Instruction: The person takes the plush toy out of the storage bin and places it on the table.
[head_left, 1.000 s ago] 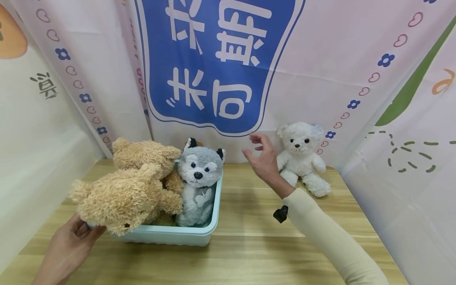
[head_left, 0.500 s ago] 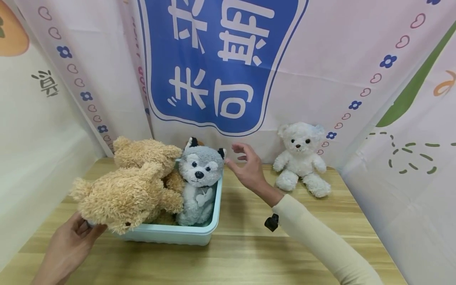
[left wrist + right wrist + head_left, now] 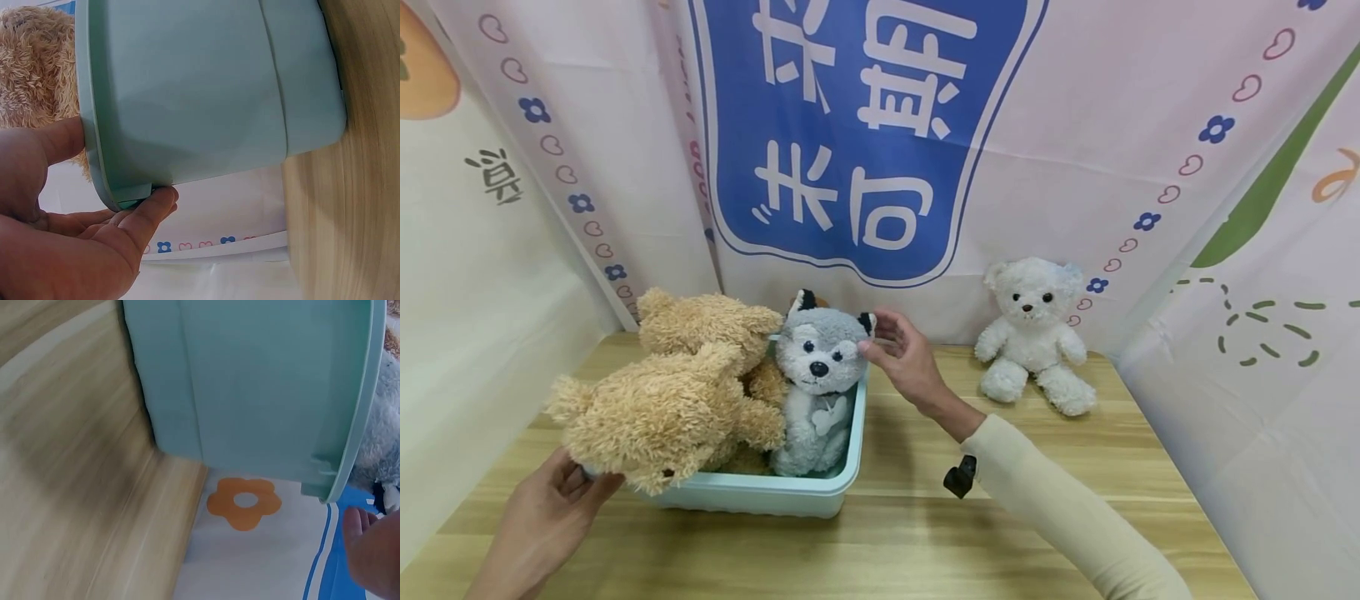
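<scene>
A light teal plastic bin (image 3: 752,493) stands on the table, packed with plush toys. My left hand (image 3: 550,508) grips its rim at the left end; in the left wrist view, the thumb lies on the rim and the fingers sit under it. Inside the bin, a grey and white husky plush (image 3: 823,354) sits upright at the right end. Beside it lie shaggy tan plush toys (image 3: 655,412), rising above the rim. My right hand (image 3: 908,358) is at the husky's head, thumb by its cheek, fingers partly hidden near the ear. In the right wrist view, the hand (image 3: 375,547) is apart from the bin.
A white teddy bear (image 3: 1032,337) sits at the back right of the wooden table (image 3: 970,517). Printed cloth walls (image 3: 1060,183) enclose the table's back and sides. A small black camera (image 3: 960,477) is worn at the right wrist.
My right hand has moved left, from beside the white teddy bear to the husky's head. The left hand has stayed on the bin's rim.
</scene>
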